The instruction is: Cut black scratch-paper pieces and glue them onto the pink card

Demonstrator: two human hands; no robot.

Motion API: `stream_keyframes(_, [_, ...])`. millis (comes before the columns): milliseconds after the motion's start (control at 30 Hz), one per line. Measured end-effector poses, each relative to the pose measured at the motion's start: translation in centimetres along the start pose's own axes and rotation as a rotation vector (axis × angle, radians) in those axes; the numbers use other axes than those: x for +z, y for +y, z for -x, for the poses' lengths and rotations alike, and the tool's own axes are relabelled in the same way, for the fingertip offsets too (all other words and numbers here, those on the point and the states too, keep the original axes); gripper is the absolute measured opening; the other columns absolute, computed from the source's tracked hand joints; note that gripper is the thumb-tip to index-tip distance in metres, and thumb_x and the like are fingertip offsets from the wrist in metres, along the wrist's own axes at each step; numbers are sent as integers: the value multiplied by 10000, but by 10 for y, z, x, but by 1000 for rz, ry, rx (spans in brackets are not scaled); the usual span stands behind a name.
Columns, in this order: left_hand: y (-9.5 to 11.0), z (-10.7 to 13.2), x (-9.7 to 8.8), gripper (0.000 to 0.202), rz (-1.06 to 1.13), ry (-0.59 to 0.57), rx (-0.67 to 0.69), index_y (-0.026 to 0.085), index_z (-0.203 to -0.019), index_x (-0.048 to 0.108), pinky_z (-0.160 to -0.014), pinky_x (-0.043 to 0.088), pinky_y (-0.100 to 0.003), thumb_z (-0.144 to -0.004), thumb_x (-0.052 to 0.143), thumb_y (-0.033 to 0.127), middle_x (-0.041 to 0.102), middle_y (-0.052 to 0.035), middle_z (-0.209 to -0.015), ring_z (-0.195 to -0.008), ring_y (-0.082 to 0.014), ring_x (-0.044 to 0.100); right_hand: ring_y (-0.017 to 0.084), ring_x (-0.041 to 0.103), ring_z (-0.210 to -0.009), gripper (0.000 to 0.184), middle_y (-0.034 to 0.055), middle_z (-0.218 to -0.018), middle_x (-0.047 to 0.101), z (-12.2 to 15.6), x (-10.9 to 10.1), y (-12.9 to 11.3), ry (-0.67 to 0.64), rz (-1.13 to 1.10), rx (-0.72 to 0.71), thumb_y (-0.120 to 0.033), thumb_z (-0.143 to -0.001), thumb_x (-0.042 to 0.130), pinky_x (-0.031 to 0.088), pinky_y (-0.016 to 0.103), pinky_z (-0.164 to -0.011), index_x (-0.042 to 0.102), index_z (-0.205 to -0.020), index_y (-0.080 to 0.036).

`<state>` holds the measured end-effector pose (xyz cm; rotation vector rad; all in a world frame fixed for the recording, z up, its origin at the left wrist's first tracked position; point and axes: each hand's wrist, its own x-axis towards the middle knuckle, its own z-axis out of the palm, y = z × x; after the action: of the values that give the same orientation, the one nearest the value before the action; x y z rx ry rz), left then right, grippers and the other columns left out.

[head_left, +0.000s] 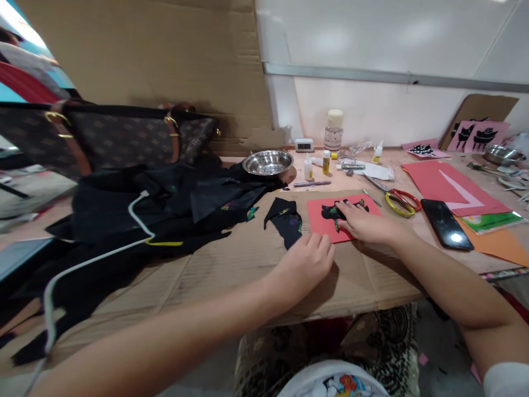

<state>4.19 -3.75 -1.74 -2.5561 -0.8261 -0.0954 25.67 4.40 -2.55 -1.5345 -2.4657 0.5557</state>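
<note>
Head view, the worker's two bare hands over a cardboard sheet (243,281). The right hand (366,221) lies palm down on a red card (316,227), fingers extended and thumb set apart, partly covering a black cloth cut-out (329,213) that rests on the card. The left hand (308,263), fingers curled together, sits at the card's near left edge; from where I stand, I cannot tell whether it pinches anything. Just beyond it, left of the card, lies a black cloth scrap (285,218) with coloured patterning. To the right of the card are scissors (404,203) with one red and one yellow handle, then a dark phone (446,223). Farther back stands a steel bowl (268,163); a heap of black cloth (119,215) occupies the left.
</note>
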Motion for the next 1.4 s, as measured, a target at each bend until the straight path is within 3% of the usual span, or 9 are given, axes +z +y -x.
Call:
stream_keyframes(133, [21, 3, -1, 260, 18, -120, 37, 69, -1064, 724, -532, 462, -317, -921, 513, 16, 709, -108, -802, -664, -224, 678, 367, 622, -1327, 492, 193, -1513, 589, -8, -7, 6, -23, -13, -5, -342, -1014, 532, 489, 522, -1098, 548, -1482, -191])
stream_keyframes(300, [24, 12, 4, 337, 81, -77, 62, 2, -1241, 685, -554, 522, -320, -948, 540, 84, 750, -167, -932, -718, -229, 709, 326, 643, -1286, 425, 161, -1476, 621, -15, -11, 16, 12, -17, -19, -303, -1025, 520, 501, 505, -1078, 574, -1438, -214])
stream_keyframes(400, [21, 16, 4, 346, 173, -51, 77, 9, -1258, 677, -571, 540, -336, -945, 587, 125, 753, -177, -963, -746, -243, 717, 344, 536, -1427, 479, 176, -1575, 528, -17, -9, 17, 24, 26, -41, -283, -1031, 506, 417, 545, -1176, 540, -1500, -187])
stream_keyframes(533, [19, 14, 1, 302, 271, -70, 58, 33, -1216, 694, -559, 518, -333, -947, 600, 131, 751, -182, -951, -762, -253, 717, 326, 211, -1621, 566, 96, -1739, 263, -19, -6, 14, -6, 110, -52, -383, -1048, 497, 202, 568, -1303, 444, -1604, -289])
stream_keyframes(700, [18, 11, -3, 266, 303, -137, 62, 54, -1172, 714, -549, 484, -325, -942, 596, 116, 756, -179, -958, -770, -254, 721, 329, 233, -1615, 577, 128, -1726, 287, -28, 6, 16, -49, 159, -102, -457, -1067, 437, 191, 573, -1309, 459, -1601, -237])
stream_keyframes(933, [22, 14, 3, 276, 255, -60, 63, 54, -1169, 729, -560, 475, -329, -939, 600, 136, 766, -201, -1005, -753, -242, 702, 313, 157, -1633, 617, 93, -1731, 271, -30, 12, 17, -71, 135, -123, -536, -1066, 415, 133, 600, -1316, 406, -1624, -275])
stream_keyframes(1133, [30, 23, 4, 376, 177, -15, 134, 15, -1266, 720, -581, 488, -341, -970, 637, 231, 757, -260, -1146, -801, -247, 702, 331, 511, -1466, 439, 139, -1519, 601, -50, 1, 8, 217, -81, -13, -362, -987, 626, 335, 590, -1253, 667, -1405, -235])
stream_keyframes(1267, [36, 29, 1, 401, 134, -30, 92, 100, -1241, 762, -646, 500, -342, -1044, 555, 381, 716, -270, -1283, -945, -279, 724, 275, 622, -1352, 434, 155, -1455, 653, -102, -14, -1, 315, -295, 99, -223, -933, 663, 465, 451, -1173, 671, -1364, -177])
stream_keyframes(1400, [41, 32, -3, 590, 136, -57, -25, 44, -1320, 710, -688, 524, -357, -1052, 489, 521, 675, -283, -1363, -1000, -301, 718, 278, 689, -1209, 407, 163, -1330, 716, -155, -16, -10, 321, -352, 166, -209, -912, 688, 537, 407, -1049, 653, -1311, -137])
